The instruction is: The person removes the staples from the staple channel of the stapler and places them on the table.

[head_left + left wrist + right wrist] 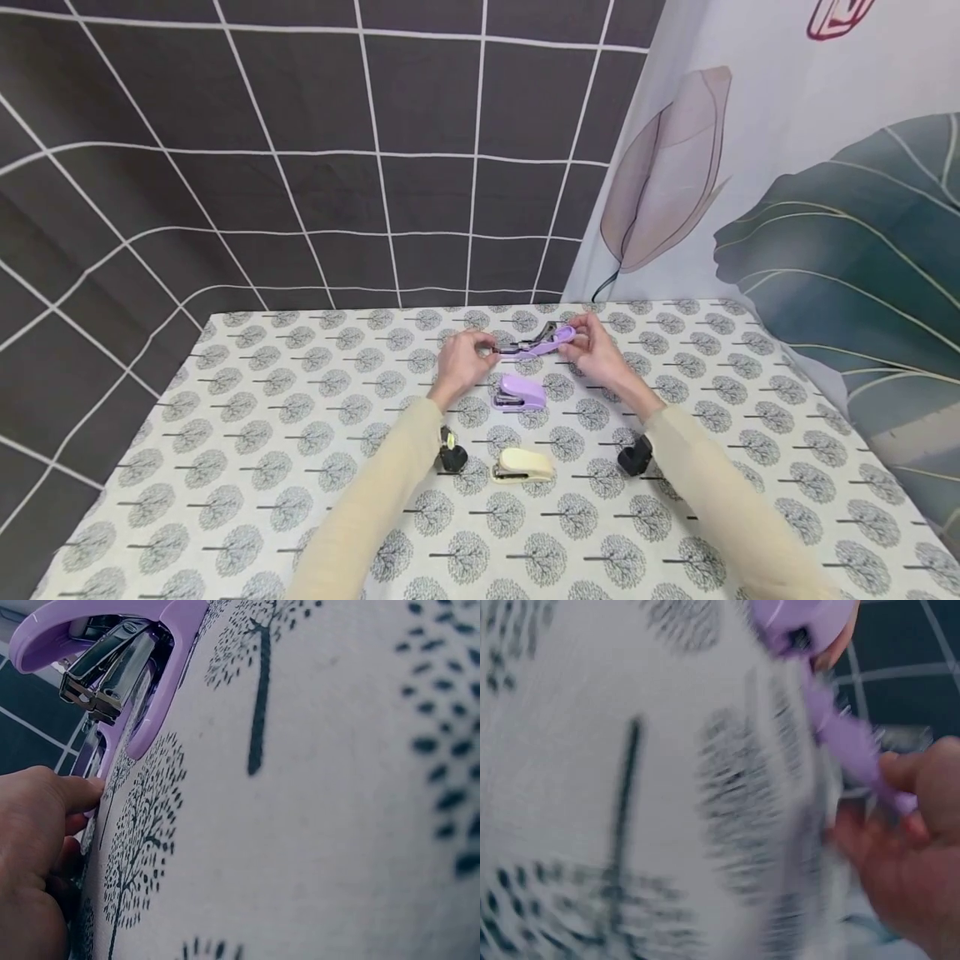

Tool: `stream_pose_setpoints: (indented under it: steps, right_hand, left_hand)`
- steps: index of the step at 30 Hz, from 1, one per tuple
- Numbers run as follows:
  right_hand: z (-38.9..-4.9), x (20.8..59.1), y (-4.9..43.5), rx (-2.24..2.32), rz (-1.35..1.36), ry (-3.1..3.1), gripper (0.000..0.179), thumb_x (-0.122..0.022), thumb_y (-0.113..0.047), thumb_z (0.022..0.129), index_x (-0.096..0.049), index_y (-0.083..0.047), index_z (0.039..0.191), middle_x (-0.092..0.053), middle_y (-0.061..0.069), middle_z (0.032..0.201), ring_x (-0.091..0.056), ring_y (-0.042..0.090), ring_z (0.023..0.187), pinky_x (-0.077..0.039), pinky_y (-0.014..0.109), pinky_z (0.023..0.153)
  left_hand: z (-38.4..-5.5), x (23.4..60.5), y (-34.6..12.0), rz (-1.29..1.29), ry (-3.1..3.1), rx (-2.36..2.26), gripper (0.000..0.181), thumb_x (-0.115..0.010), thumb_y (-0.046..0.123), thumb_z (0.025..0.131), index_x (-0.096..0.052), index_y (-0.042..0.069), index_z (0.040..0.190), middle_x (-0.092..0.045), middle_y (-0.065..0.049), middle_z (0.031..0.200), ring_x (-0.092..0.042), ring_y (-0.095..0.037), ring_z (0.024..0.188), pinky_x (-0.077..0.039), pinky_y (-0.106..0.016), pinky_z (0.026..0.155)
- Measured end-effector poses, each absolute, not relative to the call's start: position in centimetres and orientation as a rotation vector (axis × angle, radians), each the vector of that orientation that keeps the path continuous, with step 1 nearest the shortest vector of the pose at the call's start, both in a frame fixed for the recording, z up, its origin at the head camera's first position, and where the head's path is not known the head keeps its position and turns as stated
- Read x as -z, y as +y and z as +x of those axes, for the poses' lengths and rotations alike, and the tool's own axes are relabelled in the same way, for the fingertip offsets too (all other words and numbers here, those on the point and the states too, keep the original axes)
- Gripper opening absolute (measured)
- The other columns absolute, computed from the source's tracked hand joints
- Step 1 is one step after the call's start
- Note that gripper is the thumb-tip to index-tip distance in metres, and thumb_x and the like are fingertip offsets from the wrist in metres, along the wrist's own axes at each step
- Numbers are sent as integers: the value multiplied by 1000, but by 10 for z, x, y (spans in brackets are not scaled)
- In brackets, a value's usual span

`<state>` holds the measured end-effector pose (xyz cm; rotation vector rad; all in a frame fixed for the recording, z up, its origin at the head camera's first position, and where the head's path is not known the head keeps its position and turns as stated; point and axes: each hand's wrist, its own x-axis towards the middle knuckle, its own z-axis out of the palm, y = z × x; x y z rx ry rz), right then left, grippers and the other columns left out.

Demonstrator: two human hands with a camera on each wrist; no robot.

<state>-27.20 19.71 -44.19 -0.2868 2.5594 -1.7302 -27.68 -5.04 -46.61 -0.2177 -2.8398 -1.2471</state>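
In the head view, the left hand (pixel 462 364) covered one tip of the opened lilac plastic stapler (pixel 542 344), the right hand (pixel 597 357) partly hid its looped end, and its metal workings were too small to make out; the cream fabric sleeves (pixel 375 500) ran off the bottom edge; in the left wrist view, the top edge cut the compact lilac plastic stapler (pixel 522 392), which hid much of the opened one, and the left edge cropped the hand; in the right wrist view, blur smeared the right hand, itself cropped, and the opened stapler.
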Motion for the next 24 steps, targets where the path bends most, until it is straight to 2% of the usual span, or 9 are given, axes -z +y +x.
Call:
stream_pose_setpoints:
  steps: [4,7,9,11,14,17,24]
  right_hand:
    - [-264,420,189,1482,-487,3003,46,-66,9,88,-44,13,128,-54,30,118,-60,43,103,-54,47,85]
    - [-260,410,176,1459,-680,3067,31,-64,11,87,-55,15,116,-63,27,102,-64,37,84,-56,40,72]
    - [-258,410,167,1459,-712,2978,21,-63,10,89,-59,15,110,-66,24,91,-65,31,73,-56,33,64]
    - [-257,412,157,1467,-659,2865,18,-62,9,91,-61,15,108,-68,24,86,-66,31,68,-55,30,58]
    - [-259,419,145,1458,-528,2755,19,-62,8,91,-62,15,109,-68,23,84,-67,31,66,-56,31,54]
    - [-262,424,137,1428,-439,2730,18,-62,8,91,-63,14,108,-68,21,81,-68,29,64,-56,34,53]
    - [-271,430,123,1376,-288,2684,17,-64,6,91,-66,12,107,-68,15,78,-64,17,57,-56,29,54]
  left_hand:
    - [-278,467,-50,-223,-2831,1239,28,-79,19,85,-74,16,113,-66,-3,127,-64,-13,85,-49,-32,76]
    - [-278,468,-50,-211,-2825,1245,28,-80,18,85,-74,16,112,-64,-4,132,-65,-15,88,-50,-33,77]
    - [-277,468,-48,-213,-2834,1238,29,-80,18,85,-74,17,113,-63,-3,134,-65,-15,88,-50,-33,78]
    - [-277,469,-47,-220,-2843,1228,30,-80,19,85,-74,17,114,-63,-3,134,-65,-14,86,-50,-33,77]
    - [-276,469,-46,-237,-2852,1216,31,-80,20,85,-74,18,115,-65,-2,130,-64,-13,84,-49,-32,77]
    - [-276,469,-46,-237,-2849,1216,31,-80,20,85,-73,17,115,-66,-1,128,-64,-12,81,-50,-33,76]
    - [-277,467,-51,-245,-2839,1208,31,-79,18,85,-73,16,115,-66,-3,129,-64,-13,79,-50,-32,74]
